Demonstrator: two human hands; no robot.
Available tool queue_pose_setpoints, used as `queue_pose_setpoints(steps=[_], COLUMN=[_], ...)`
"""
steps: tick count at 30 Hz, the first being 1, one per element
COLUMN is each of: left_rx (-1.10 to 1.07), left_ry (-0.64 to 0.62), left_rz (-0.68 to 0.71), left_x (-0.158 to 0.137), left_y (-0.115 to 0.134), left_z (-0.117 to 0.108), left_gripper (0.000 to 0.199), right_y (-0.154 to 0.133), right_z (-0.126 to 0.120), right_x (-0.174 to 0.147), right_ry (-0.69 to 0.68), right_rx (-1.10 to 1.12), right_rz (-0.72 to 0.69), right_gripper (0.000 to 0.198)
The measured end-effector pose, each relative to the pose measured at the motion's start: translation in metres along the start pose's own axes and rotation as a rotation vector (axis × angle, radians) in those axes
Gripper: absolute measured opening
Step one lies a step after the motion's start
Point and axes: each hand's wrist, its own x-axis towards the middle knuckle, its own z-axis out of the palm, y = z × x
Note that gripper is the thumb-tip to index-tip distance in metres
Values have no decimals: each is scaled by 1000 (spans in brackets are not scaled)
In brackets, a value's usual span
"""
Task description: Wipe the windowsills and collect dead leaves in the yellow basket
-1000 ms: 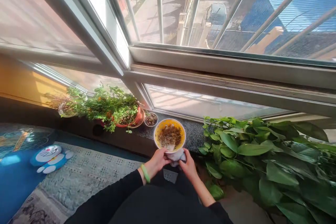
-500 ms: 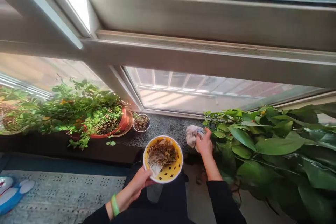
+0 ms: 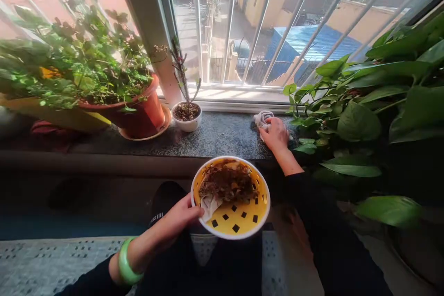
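Note:
My left hand (image 3: pixel 183 215) grips the left rim of a yellow basket (image 3: pixel 239 222) with a white edge and dark square holes. Dry brown plant bits (image 3: pixel 231 180) fill its far part, and a crumpled whitish tissue (image 3: pixel 209 206) lies near my thumb. My right hand (image 3: pixel 276 135) is closed over a bunched pale cloth (image 3: pixel 262 119), which rests on the dark speckled windowsill (image 3: pixel 225 136). Leaves of the large green plant are just right of that hand.
On the sill's left stand a small white pot (image 3: pixel 189 122) with a thin stem and a red-brown pot (image 3: pixel 138 113) of bushy greenery on a saucer. A broad-leaved plant (image 3: pixel 360 120) crowds the right side. Behind is a window with white bars (image 3: pixel 231 23).
The view has tilted up, showing more of the window and the outside. My right hand still holds the cloth and now presses it onto the sill. The basket stays in my left hand.

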Motion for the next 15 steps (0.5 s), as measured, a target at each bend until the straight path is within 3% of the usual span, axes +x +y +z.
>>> queue_pose_setpoints(steps=[4,9,12,15], left_rx=[-56,-91,-117,-140], left_ry=[-21,53,81,117], left_rz=[-24,-31,-53,-93], left_x=[-2,32,54,67], left_y=[-39,-76,-90,-96], left_z=[-14,-21,-19,-19], left_gripper=[38,36,30,28], right_y=[-19,-39,-25,13], right_z=[-9,-2,7,2], right_x=[-2,30,58,80], right_ry=[109,174,92,147], right_rx=[90,157,162,89], right_rz=[180,208,249,352], right_gripper=[36,49,46,41])
